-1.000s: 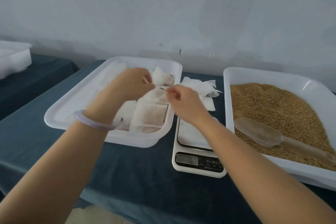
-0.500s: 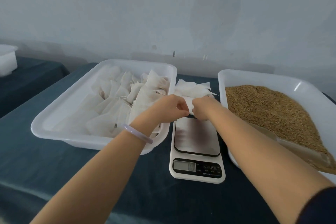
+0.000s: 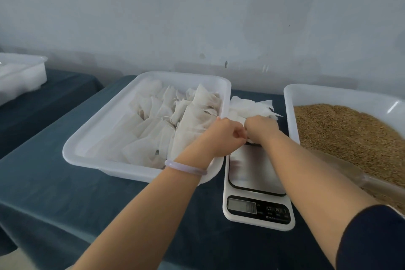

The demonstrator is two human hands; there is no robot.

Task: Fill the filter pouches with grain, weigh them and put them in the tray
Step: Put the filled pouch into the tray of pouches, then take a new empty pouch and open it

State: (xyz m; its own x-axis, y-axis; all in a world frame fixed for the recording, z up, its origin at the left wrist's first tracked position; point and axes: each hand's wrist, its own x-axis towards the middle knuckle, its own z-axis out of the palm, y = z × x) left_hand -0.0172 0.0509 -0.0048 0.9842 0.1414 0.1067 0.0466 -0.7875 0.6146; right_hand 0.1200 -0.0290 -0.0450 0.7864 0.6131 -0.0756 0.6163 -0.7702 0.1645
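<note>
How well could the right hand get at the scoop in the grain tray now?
Probably yes: the scoop lies uncovered on the grain, just right of that forearm, nothing between. The right hand pinches at the empty pouches, though.

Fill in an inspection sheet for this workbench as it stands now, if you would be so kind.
Surface: table under a dark blue cloth.
Job's things: left tray holds filled pouches; empty pouches piled behind the scale; right tray holds grain and a clear scoop.
Clutter: nothing seen.
Hands: left hand and right hand meet above the scale's far end, fingers curled, pinching one of the empty pouches, mostly hidden.
Cables: nothing seen.
Surroundings: pale wall; white tub on a second table at left.
</note>
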